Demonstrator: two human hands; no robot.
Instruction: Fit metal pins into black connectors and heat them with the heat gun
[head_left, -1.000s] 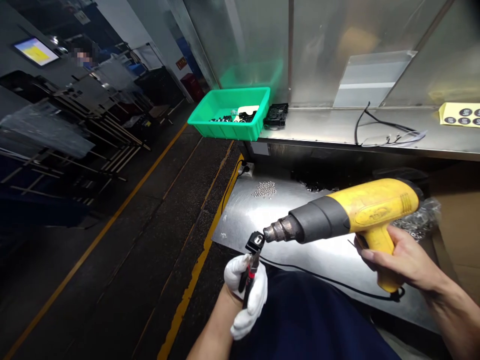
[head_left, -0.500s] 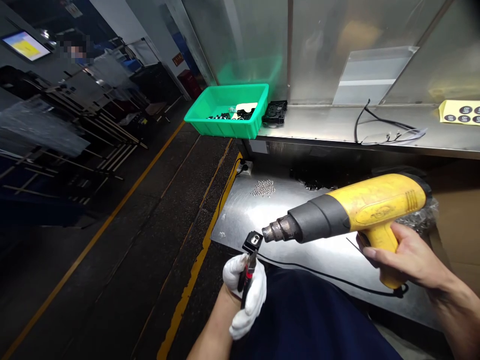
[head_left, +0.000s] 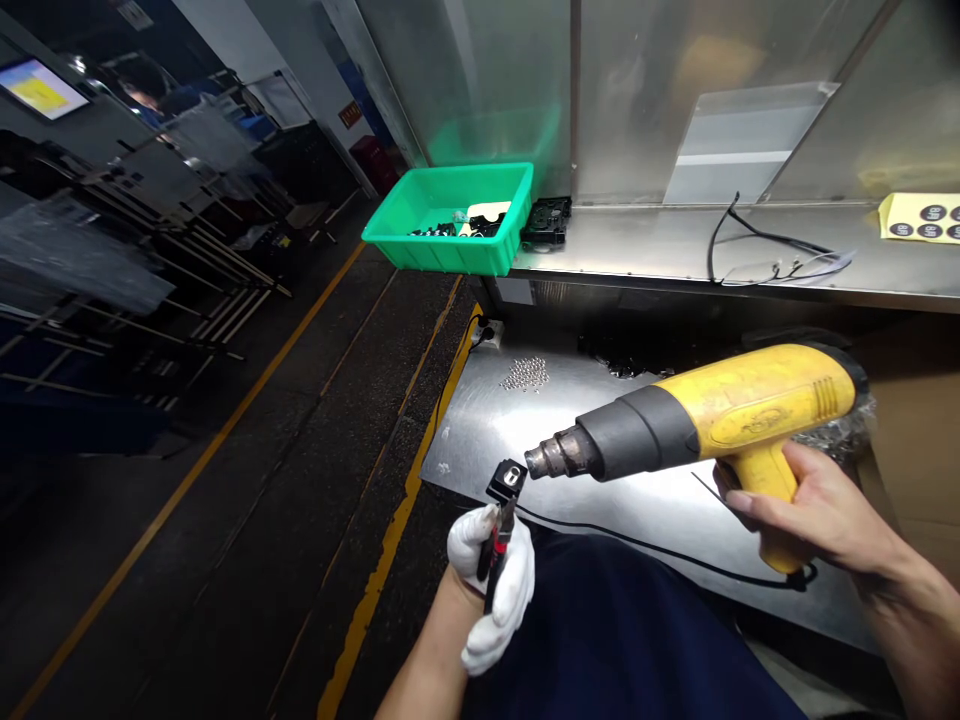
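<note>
My right hand (head_left: 817, 515), bare, is wrapped round the handle of a yellow heat gun (head_left: 765, 400). The gun's stepped metal nozzle points left, close beside a small black part (head_left: 507, 481) with a silver metal piece in it. My left hand (head_left: 499, 590), in a white glove, is closed on pliers (head_left: 497, 553) with black and red handles. The plier jaws point up at the lower edge of the black part, which appears to be gripped in them. My glove partly hides the plier handles.
Many small metal balls (head_left: 525, 374) lie on the metal tabletop (head_left: 480, 430). A green bin (head_left: 442, 256) with parts stands on the shelf, beside black parts (head_left: 549, 220). Safety glasses (head_left: 780, 262) and a sticker sheet (head_left: 926, 217) lie farther right. The gun's black cord (head_left: 637, 543) crosses near my body.
The view has shifted very slightly. Both hands, the heat gun, the pliers and the black part keep nearly the same positions.
</note>
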